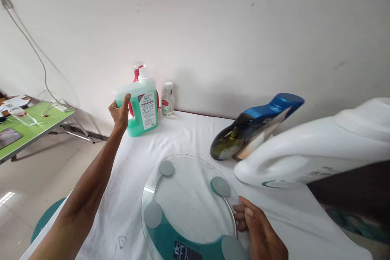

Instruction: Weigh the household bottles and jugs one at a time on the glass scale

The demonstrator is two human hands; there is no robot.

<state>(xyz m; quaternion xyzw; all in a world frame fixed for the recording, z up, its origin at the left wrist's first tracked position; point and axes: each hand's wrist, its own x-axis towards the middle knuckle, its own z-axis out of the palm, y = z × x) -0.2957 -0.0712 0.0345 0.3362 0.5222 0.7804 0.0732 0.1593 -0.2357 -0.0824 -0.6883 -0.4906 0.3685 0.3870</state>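
My left hand point(120, 112) is stretched out to the back of the table and grips the side of a green liquid jug point(140, 107) with a white cap and label. That jug stands upright near the wall. My right hand point(258, 233) rests on the right rim of a round glass scale point(187, 203) with a teal base and a lit display at the near edge. Nothing lies on the scale.
A red spray bottle point(136, 74) stands behind the jug, a small clear bottle point(167, 99) beside it. A blue-capped dark bottle point(254, 128) and a large white jug point(317, 150) lie tilted at the right. White cloth point(128, 195) covers the table. A green folding table point(33, 124) stands at the left.
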